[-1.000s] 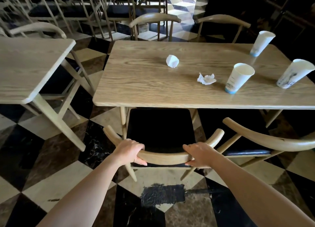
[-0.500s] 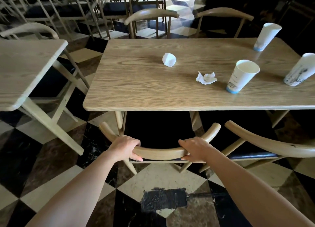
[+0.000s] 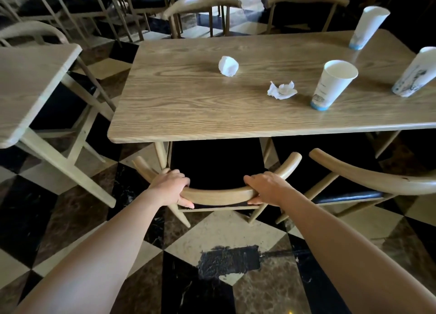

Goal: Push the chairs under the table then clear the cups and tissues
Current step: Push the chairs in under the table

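Observation:
My left hand [image 3: 171,187] and my right hand [image 3: 267,188] both grip the curved wooden backrest of a chair [image 3: 218,195] at the near edge of the wooden table [image 3: 188,106]. Its black seat lies mostly under the tabletop. A second chair [image 3: 368,179] stands to the right, its backrest out from the table. On the table lie a balled tissue [image 3: 228,66] and a crumpled tissue [image 3: 282,90]. Three paper cups stand at the right: one nearest [image 3: 331,86], one at the far corner [image 3: 366,28], one at the right edge [image 3: 415,74].
Another wooden table [image 3: 30,82] stands to the left, with a gap of checkered floor between the two. Two chairs [image 3: 200,14] stand at the far side of the main table, and several more fill the back left. Behind me is open floor.
The chair has slid forward under the table with both hands on its backrest. More of the black seat is now hidden by the tabletop.

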Motion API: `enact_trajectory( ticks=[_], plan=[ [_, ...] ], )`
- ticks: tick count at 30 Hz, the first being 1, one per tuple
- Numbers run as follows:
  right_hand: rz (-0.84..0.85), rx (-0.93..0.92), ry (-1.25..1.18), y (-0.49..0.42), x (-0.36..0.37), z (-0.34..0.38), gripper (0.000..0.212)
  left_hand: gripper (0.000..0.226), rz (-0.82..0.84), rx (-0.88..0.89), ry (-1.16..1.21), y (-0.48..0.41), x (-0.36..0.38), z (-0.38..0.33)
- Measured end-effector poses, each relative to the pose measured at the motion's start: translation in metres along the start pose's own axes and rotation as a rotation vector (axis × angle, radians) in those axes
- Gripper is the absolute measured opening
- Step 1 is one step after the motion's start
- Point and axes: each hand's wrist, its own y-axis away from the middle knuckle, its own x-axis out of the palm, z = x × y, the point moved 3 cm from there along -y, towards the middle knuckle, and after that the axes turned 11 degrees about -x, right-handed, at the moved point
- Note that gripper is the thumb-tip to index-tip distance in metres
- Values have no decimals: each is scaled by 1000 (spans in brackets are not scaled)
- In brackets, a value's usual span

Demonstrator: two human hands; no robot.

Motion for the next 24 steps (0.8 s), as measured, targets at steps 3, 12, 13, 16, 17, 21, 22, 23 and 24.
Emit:
enact_trajectory(
  ticks=[3,12,13,16,17,21,22,23,24],
  plan=[
    [-65,113,10,7,5,6,56,71,-5,-103,5,8,1,-2],
    [-285,458,-260,54,31,55,89,82,-207,-376,359,81,24,-58],
    [-294,485,-327,62,35,63,89,83,-221,-381,388,92,28,-68],
    [-180,557,-499,86,49,89,85,79,-123,-364,424,117,43,-96],
    [-131,580,-542,98,54,98,85,76,-40,-331,400,123,48,-106],
    [-2,590,-630,153,63,123,83,67,174,-106,218,145,47,-149],
    [30,588,-645,170,63,126,83,65,188,-37,183,150,42,-161],
    [66,595,-671,186,66,126,83,64,196,33,147,155,36,-174],
    [94,607,-701,203,67,125,82,62,206,100,110,160,27,-188]
  ],
)
